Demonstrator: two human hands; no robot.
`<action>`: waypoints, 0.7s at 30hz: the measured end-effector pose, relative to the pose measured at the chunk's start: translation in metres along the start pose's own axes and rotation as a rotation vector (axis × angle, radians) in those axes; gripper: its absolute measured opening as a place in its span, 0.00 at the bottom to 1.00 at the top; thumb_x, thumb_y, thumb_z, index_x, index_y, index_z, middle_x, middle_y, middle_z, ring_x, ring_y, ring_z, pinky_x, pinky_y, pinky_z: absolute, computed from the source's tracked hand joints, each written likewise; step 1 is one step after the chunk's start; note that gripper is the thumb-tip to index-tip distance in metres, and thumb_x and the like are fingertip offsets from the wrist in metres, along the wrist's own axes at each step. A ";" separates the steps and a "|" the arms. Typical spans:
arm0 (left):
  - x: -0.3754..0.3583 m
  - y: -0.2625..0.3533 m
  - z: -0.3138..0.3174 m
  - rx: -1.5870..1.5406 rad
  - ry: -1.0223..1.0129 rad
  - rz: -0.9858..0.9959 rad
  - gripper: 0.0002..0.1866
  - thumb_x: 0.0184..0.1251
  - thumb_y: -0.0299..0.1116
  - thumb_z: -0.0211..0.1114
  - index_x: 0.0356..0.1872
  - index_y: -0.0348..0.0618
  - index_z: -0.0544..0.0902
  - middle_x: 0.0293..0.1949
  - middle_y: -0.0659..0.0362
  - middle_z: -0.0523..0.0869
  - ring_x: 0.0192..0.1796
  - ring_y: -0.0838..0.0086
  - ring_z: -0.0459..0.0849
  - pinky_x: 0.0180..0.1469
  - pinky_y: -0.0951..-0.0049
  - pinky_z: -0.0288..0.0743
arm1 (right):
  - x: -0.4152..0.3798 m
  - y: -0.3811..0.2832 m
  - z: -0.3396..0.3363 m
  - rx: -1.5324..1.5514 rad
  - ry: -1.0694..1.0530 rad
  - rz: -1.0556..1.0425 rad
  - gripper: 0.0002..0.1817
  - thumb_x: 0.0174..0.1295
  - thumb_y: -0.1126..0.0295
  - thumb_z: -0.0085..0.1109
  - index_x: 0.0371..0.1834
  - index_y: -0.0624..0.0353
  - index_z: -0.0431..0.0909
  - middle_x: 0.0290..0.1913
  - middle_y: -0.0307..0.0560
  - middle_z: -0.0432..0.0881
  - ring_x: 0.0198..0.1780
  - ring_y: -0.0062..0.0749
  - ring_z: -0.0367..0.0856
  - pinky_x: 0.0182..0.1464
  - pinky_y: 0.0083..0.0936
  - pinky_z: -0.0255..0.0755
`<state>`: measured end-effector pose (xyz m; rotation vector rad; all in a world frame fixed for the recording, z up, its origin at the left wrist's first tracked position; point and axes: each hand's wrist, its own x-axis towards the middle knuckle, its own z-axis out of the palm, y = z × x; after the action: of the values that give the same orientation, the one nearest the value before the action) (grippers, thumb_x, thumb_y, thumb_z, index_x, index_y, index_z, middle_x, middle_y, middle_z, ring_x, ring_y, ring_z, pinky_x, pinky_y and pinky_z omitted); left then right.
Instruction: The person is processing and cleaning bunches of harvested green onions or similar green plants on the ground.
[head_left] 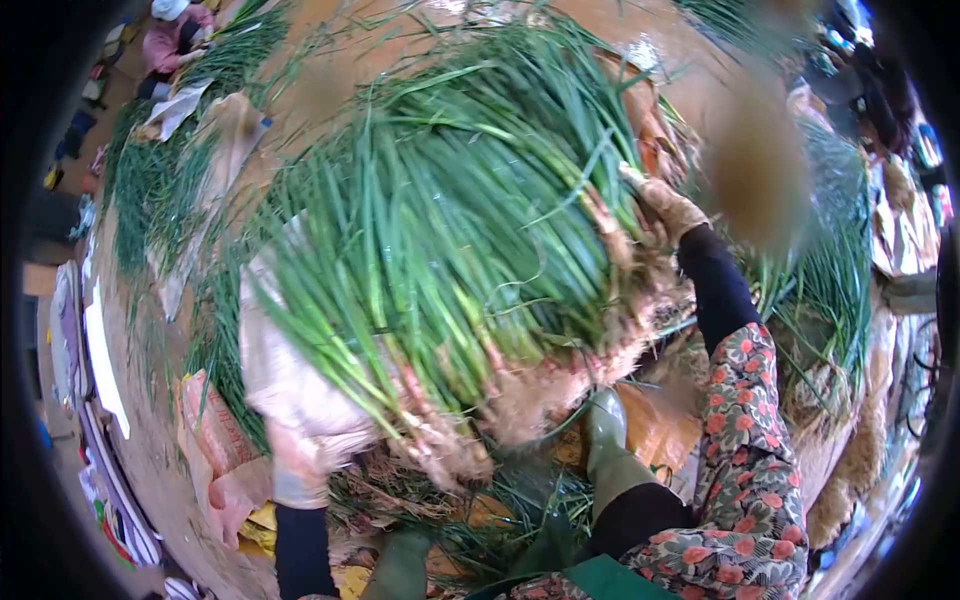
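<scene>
A wide heap of green onions (450, 210), long green leaves with pale, reddish, rooty ends, fills the middle of the view. It lies on a whitish sack (275, 340) that shows along its left side. At the lower left, my left hand (300, 460) in a pale glove is closed on the sack's near edge, its fingers partly hidden. My right hand (668, 205), in a soiled glove, grips at the right side of the heap, by the stems and root ends. Some of its fingers are hidden among the onions. Parts of the heap are blurred.
Another person (175, 45) crouches at the upper left beside more green onions. A pink sack (220, 440) lies at left. My green boots (607, 430) stand below the heap, near an orange sack (655, 430). More onions (830, 270) lie at right. Blurry spots cover parts of the view.
</scene>
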<state>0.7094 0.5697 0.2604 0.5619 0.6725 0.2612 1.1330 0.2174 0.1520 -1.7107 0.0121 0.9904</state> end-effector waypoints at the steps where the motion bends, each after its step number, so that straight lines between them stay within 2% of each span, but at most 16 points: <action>1: -0.006 0.023 -0.024 0.124 0.089 0.088 0.32 0.70 0.53 0.42 0.65 0.39 0.60 0.63 0.48 0.67 0.62 0.58 0.68 0.63 0.56 0.65 | -0.002 0.013 0.005 0.157 -0.070 -0.070 0.27 0.65 0.57 0.48 0.63 0.63 0.64 0.63 0.44 0.69 0.59 0.24 0.69 0.61 0.22 0.62; 2: -0.014 0.054 -0.059 0.247 0.181 0.186 0.30 0.70 0.51 0.42 0.65 0.39 0.61 0.63 0.49 0.67 0.62 0.59 0.68 0.63 0.58 0.65 | 0.007 0.031 0.012 0.012 -0.134 -0.234 0.27 0.67 0.58 0.45 0.64 0.62 0.62 0.64 0.45 0.66 0.62 0.25 0.66 0.64 0.23 0.59; 3: -0.021 0.082 -0.094 0.431 0.154 0.340 0.29 0.71 0.49 0.42 0.64 0.39 0.62 0.62 0.50 0.68 0.62 0.60 0.69 0.63 0.59 0.66 | 0.015 0.047 0.019 -0.119 -0.175 -0.406 0.27 0.68 0.59 0.41 0.66 0.62 0.60 0.66 0.46 0.64 0.65 0.27 0.63 0.66 0.24 0.56; 4: -0.028 0.109 -0.125 0.611 0.122 0.496 0.27 0.71 0.47 0.42 0.63 0.38 0.63 0.61 0.51 0.69 0.62 0.61 0.69 0.62 0.61 0.66 | 0.020 0.054 0.026 -0.561 -0.191 -0.650 0.26 0.69 0.60 0.37 0.67 0.62 0.58 0.68 0.46 0.62 0.68 0.28 0.59 0.69 0.26 0.52; 5: -0.040 0.142 -0.147 0.928 0.111 0.538 0.26 0.71 0.45 0.42 0.63 0.38 0.64 0.61 0.51 0.70 0.62 0.61 0.69 0.62 0.61 0.66 | 0.006 0.052 0.046 -0.356 -0.338 -0.677 0.26 0.69 0.62 0.34 0.68 0.61 0.56 0.69 0.46 0.59 0.69 0.29 0.57 0.70 0.26 0.49; 7: -0.058 0.160 -0.150 0.845 0.253 0.546 0.26 0.71 0.45 0.42 0.63 0.38 0.64 0.60 0.51 0.70 0.61 0.61 0.70 0.62 0.60 0.67 | -0.026 0.019 0.111 -0.595 -0.436 -0.582 0.26 0.69 0.66 0.32 0.70 0.57 0.51 0.69 0.45 0.60 0.68 0.29 0.59 0.71 0.25 0.46; 8: -0.067 0.160 -0.149 0.753 0.327 0.543 0.26 0.71 0.45 0.42 0.63 0.39 0.64 0.60 0.51 0.70 0.61 0.61 0.70 0.62 0.60 0.67 | -0.034 0.005 0.135 -0.574 -0.556 -0.589 0.25 0.69 0.60 0.37 0.69 0.54 0.57 0.65 0.49 0.66 0.64 0.35 0.67 0.68 0.26 0.52; 9: -0.075 0.153 -0.148 0.664 0.379 0.526 0.26 0.71 0.45 0.42 0.63 0.39 0.64 0.60 0.51 0.70 0.61 0.61 0.70 0.62 0.60 0.67 | -0.031 0.010 0.160 -0.745 -0.523 -1.148 0.24 0.67 0.55 0.44 0.61 0.57 0.69 0.59 0.54 0.73 0.58 0.36 0.73 0.62 0.27 0.63; 10: -0.082 0.137 -0.149 0.583 0.408 0.500 0.26 0.70 0.45 0.42 0.63 0.39 0.64 0.60 0.51 0.70 0.61 0.61 0.70 0.62 0.60 0.67 | -0.054 -0.017 0.195 -0.685 -0.574 -0.449 0.26 0.65 0.49 0.47 0.57 0.57 0.72 0.54 0.57 0.76 0.53 0.43 0.76 0.57 0.30 0.66; 11: -0.090 0.112 -0.152 0.486 0.435 0.467 0.26 0.70 0.45 0.43 0.63 0.39 0.64 0.60 0.51 0.71 0.61 0.61 0.70 0.61 0.60 0.67 | -0.061 -0.033 0.225 -0.891 -0.559 -0.320 0.32 0.60 0.42 0.48 0.52 0.61 0.75 0.49 0.60 0.78 0.49 0.49 0.77 0.53 0.35 0.68; 13: -0.108 0.065 -0.156 0.337 0.469 0.403 0.25 0.70 0.45 0.43 0.63 0.40 0.65 0.60 0.51 0.71 0.61 0.61 0.70 0.61 0.60 0.67 | -0.044 -0.013 0.285 -0.956 -0.671 -0.541 0.36 0.60 0.40 0.45 0.46 0.70 0.74 0.46 0.64 0.78 0.48 0.55 0.76 0.50 0.40 0.68; 14: -0.117 0.042 -0.154 0.275 0.485 0.365 0.25 0.70 0.44 0.43 0.63 0.40 0.65 0.60 0.51 0.71 0.61 0.61 0.71 0.61 0.60 0.67 | -0.052 -0.017 0.299 -1.006 -0.590 -0.536 0.35 0.59 0.40 0.47 0.43 0.70 0.76 0.43 0.64 0.79 0.43 0.55 0.77 0.47 0.41 0.69; 16: -0.129 0.003 -0.155 0.173 0.523 0.289 0.25 0.70 0.44 0.43 0.62 0.41 0.65 0.60 0.51 0.71 0.60 0.61 0.71 0.61 0.59 0.68 | -0.044 -0.025 0.312 -1.065 -0.699 -0.684 0.33 0.57 0.41 0.50 0.41 0.68 0.78 0.39 0.62 0.80 0.38 0.53 0.78 0.42 0.41 0.70; 19: -0.150 -0.020 -0.163 0.093 0.602 0.232 0.25 0.70 0.44 0.44 0.62 0.42 0.66 0.59 0.51 0.72 0.60 0.61 0.71 0.60 0.59 0.68 | 0.001 -0.017 0.325 -1.023 -0.736 -0.577 0.35 0.54 0.38 0.49 0.35 0.66 0.80 0.34 0.62 0.81 0.34 0.51 0.77 0.39 0.41 0.69; 20: -0.159 -0.019 -0.170 0.080 0.638 0.220 0.25 0.69 0.44 0.44 0.62 0.42 0.66 0.59 0.51 0.72 0.60 0.61 0.71 0.60 0.59 0.68 | 0.036 0.005 0.336 -0.977 -0.765 -0.664 0.37 0.53 0.36 0.48 0.33 0.67 0.80 0.33 0.63 0.81 0.35 0.52 0.78 0.41 0.40 0.70; 21: -0.167 -0.015 -0.177 0.068 0.685 0.205 0.25 0.69 0.44 0.44 0.62 0.42 0.66 0.59 0.51 0.72 0.60 0.62 0.71 0.60 0.59 0.68 | 0.026 0.003 0.328 -0.964 -0.688 -0.648 0.37 0.53 0.36 0.49 0.33 0.67 0.80 0.34 0.63 0.81 0.37 0.53 0.78 0.42 0.40 0.70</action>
<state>0.4680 0.5617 0.2239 0.6090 1.2910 0.6399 0.9517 0.4906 0.1189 -1.8609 -1.5775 1.0816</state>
